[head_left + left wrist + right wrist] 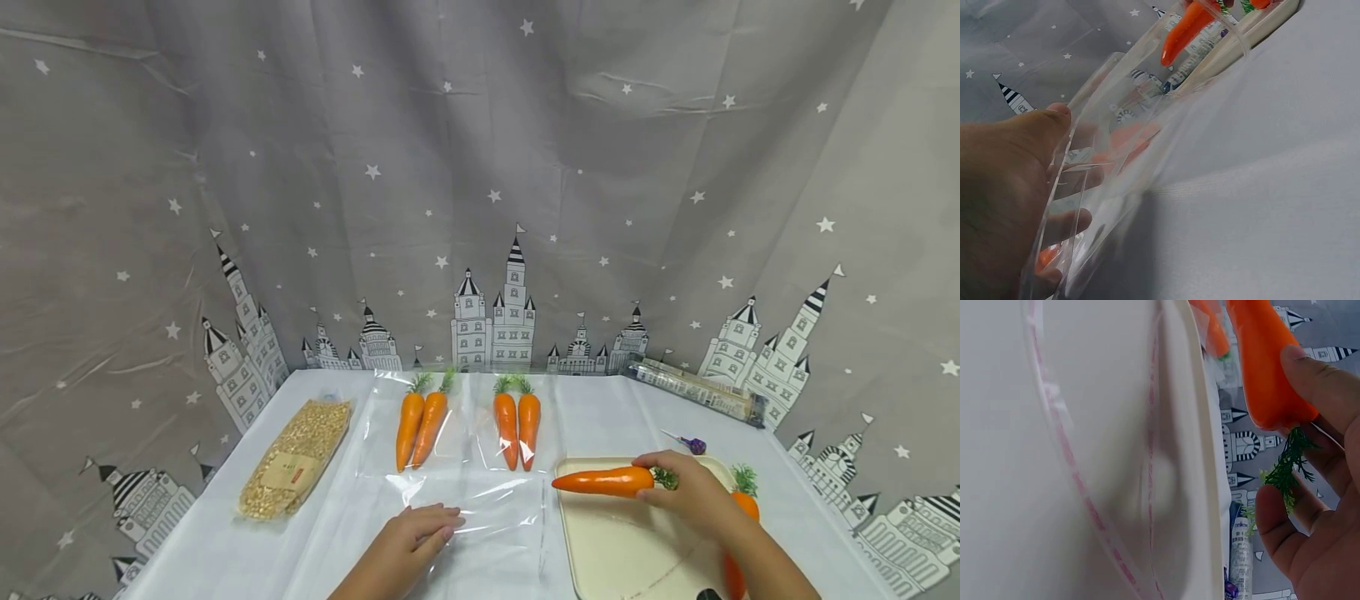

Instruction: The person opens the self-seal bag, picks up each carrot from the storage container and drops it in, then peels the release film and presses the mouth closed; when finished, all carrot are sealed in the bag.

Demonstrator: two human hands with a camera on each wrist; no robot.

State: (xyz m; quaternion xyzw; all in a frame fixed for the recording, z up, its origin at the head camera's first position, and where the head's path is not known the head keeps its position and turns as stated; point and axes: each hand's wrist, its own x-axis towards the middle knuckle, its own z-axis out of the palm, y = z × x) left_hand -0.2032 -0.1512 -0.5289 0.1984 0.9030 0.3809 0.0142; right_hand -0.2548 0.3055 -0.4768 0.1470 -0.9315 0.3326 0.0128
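Observation:
My right hand (686,492) holds an orange carrot (603,481) near its leafy top, thumb on one side and fingers on the other. The carrot lies level over the back left part of a cream tray (570,550), its tip pointing left. In the right wrist view the carrot's green leaves (1288,465) hang between the fingers. My left hand (416,542) is at a clear plastic bag (502,521) on the table. In the left wrist view the fingers (1072,225) show through the bag's film, with the thumb outside its raised edge.
Behind lie two clear bags with two carrots each, a left pair (431,429) and a right pair (517,429). A bag of grain (296,458) is at left. More orange (746,504) shows beside the tray, partly under my forearm. A lollipop (693,446) and a long package (697,392) lie back right.

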